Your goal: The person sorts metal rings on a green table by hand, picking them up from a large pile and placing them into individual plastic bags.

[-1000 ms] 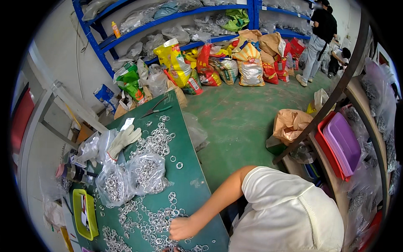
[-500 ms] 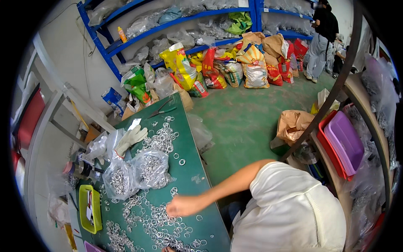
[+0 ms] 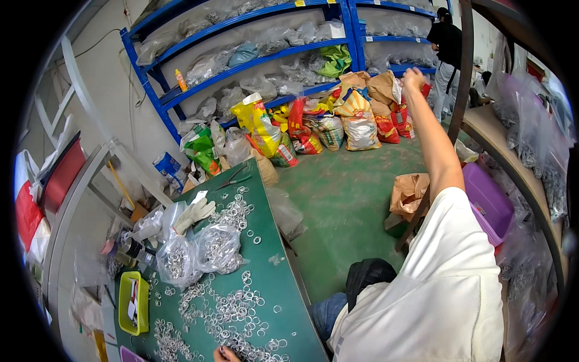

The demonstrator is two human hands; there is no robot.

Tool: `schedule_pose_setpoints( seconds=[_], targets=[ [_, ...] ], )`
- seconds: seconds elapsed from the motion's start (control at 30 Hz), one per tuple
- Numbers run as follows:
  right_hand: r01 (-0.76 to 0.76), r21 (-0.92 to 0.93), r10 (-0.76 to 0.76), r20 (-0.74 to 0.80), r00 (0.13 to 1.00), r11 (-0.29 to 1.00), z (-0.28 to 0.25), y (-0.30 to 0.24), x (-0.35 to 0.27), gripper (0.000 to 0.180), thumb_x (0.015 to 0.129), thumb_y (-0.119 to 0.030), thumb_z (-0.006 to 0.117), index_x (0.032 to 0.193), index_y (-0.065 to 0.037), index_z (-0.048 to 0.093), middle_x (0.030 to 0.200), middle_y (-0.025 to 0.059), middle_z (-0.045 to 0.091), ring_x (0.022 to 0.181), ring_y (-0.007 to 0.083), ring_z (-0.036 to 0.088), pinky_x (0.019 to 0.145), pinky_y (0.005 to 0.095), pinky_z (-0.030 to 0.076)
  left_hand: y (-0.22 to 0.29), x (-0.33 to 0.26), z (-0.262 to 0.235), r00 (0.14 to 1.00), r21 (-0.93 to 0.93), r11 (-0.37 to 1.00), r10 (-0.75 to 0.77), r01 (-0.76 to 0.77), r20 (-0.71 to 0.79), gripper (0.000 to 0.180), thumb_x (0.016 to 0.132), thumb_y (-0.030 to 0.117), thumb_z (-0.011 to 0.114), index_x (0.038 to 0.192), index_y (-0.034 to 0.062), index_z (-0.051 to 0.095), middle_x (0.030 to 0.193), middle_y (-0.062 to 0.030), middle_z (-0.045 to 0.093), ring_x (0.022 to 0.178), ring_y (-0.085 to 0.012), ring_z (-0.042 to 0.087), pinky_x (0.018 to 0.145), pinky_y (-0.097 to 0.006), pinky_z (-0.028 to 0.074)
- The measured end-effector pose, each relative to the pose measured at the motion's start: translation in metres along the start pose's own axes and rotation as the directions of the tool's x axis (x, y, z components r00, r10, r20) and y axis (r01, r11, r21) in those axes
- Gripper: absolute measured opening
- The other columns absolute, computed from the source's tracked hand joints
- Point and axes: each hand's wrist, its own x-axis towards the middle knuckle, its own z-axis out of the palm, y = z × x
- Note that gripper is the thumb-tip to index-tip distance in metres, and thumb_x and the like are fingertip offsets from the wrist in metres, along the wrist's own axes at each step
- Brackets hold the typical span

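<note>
1. Resting at the bottom edge of the green table (image 3: pixel 283 241), the left hand (image 3: pixel 224 354) is only partly showing; its fingertips are touching the metal rings (image 3: pixel 238 311) scattered just above them, and I cannot tell whether the fingers are curled or spread.
2. Lying farther up the table, two clear bags of rings (image 3: pixel 199 253) are sitting beside white gloves (image 3: pixel 194 212), with a yellow-green tray (image 3: pixel 122 301) near the left edge.
3. Reaching up and away, the right hand (image 3: pixel 414 78) is hanging in the air well apart from the rings, fingers curled loosely, gripping nothing that I can see.
4. Standing beyond, filled sacks (image 3: pixel 360 123) are crowding the foot of blue shelves (image 3: pixel 253 60).
</note>
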Motion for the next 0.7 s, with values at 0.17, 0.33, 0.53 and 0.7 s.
schedule_pose_setpoints(
  seconds=[0.17, 0.33, 0.53, 0.7],
  targets=[
    [-0.131, 0.010, 0.130, 0.075, 0.989, 0.991, -0.010, -0.013, -0.068, 0.035, 0.081, -0.006, 0.050, 0.116, -0.003, 0.047, 0.066, 0.0052, 0.051, 0.041, 0.0106, 0.039, 0.034, 0.0250, 0.030, -0.007, -0.004, -0.014, 0.995, 0.124, 0.992, 0.039, -0.028, -0.091, 0.028, 0.083, 0.019, 0.051, 0.085, -0.0077, 0.058, 0.073, -0.0266, 0.057, 0.064, -0.0405, 0.052, 0.061, -0.043, 0.043],
    [0.208, -0.360, 0.055, 0.600, 0.798, 0.909, 0.008, -0.001, -0.200, 0.017, 0.078, -0.015, 0.058, 0.085, -0.002, 0.065, 0.074, 0.0084, 0.064, 0.071, 0.0174, 0.059, 0.065, 0.0306, 0.046, -0.016, -0.001, -0.005, 0.994, 0.132, 0.991, 0.047, -0.034, -0.097, 0.025, 0.084, 0.019, 0.052, 0.081, -0.0059, 0.058, 0.068, -0.0247, 0.056, 0.059, -0.0381, 0.051, 0.059, -0.042, 0.042],
    [0.253, 0.106, -0.042, 0.969, -0.245, 0.962, 0.005, -0.017, -0.462, 0.021, 0.078, -0.021, 0.060, 0.089, -0.004, 0.065, 0.082, 0.0114, 0.065, 0.072, 0.0205, 0.063, 0.069, 0.0321, 0.049, -0.031, -0.003, 0.010, 0.988, 0.084, 0.989, -0.112, 0.121, -0.105, 0.024, 0.082, 0.017, 0.054, 0.086, -0.0059, 0.060, 0.073, -0.0200, 0.062, 0.060, -0.0296, 0.055, 0.059, -0.038, 0.045],
    [0.142, 0.457, -0.244, 0.683, -0.689, 0.878, -0.029, -0.066, -0.632, 0.031, 0.078, -0.018, 0.057, 0.107, -0.007, 0.056, 0.069, 0.0141, 0.060, 0.065, 0.0296, 0.061, 0.056, 0.0398, 0.047, -0.094, 0.004, 0.021, 0.936, -0.031, 0.995, 0.076, -0.092, -0.344, 0.022, 0.086, 0.012, 0.050, 0.097, -0.0058, 0.057, 0.065, -0.0023, 0.048, 0.057, -0.0101, 0.045, 0.051, -0.022, 0.038]
  ],
)
